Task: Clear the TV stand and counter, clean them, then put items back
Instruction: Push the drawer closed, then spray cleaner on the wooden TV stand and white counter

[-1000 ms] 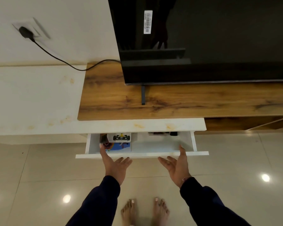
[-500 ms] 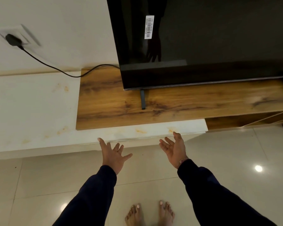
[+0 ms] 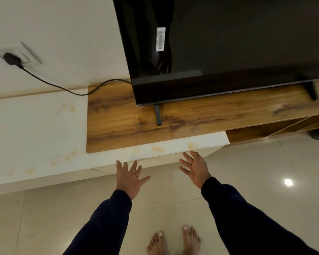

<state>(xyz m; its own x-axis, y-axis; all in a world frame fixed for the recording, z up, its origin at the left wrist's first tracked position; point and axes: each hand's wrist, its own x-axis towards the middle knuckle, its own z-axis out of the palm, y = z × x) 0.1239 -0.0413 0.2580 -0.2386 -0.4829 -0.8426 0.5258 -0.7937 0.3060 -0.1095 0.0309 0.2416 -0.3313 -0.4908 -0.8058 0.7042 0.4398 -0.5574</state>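
Both hands spread, holding nothing: left hand point(image 3: 130, 178) and right hand point(image 3: 195, 167) just below the counter point(image 3: 35, 129) edge. Risk: rusty stains beyond fingertips get missed w/o a cloth.

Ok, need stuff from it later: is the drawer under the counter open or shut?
Shut: the drawer front sits flush under the counter edge; nothing juts out.

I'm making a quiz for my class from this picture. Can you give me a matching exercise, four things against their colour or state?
Things:
1. television
2. plug
3. left hand
4. counter

Colour or state:
A. white with orange-brown stains
B. black, in the wall socket
C. fingers spread, holding nothing
D. dark screen, standing on the wooden top

Pairs: 1-D, 2-B, 3-C, 4-A
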